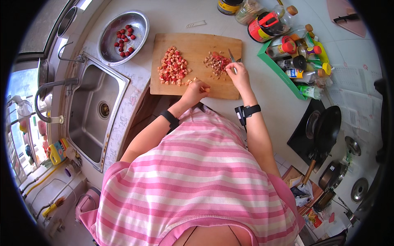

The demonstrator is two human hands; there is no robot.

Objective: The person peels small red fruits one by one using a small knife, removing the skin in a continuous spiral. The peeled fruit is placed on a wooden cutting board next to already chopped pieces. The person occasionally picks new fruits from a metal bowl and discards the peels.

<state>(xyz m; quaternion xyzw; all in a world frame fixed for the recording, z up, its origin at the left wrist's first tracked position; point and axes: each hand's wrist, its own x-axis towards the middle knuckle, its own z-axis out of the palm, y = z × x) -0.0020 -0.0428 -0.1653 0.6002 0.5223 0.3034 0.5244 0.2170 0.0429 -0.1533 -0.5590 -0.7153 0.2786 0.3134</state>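
Observation:
Over the near edge of a wooden cutting board (197, 41), my left hand (194, 92) pinches a small pale piece of fruit (206, 89). My right hand (239, 75) grips a small knife (231, 55), its metal blade pointing away from me over the board's right side. Just left of that hand lies a heap of brown seeds and red scraps (215, 63). A larger pile of cut red and pale fruit pieces (174, 66), apparently hawthorn, covers the board's left part. Whole red fruits (124, 40) sit in a metal colander (106, 33) beyond the board's left corner.
A steel sink (89, 123) with a faucet (40, 92) is at left. A green box (281, 75) of seasoning bottles stands at right, near a large red-labelled bottle (258, 30). A wok (327, 126) rests on the cooktop (295, 140). A white plastic strip (196, 24) lies behind the board.

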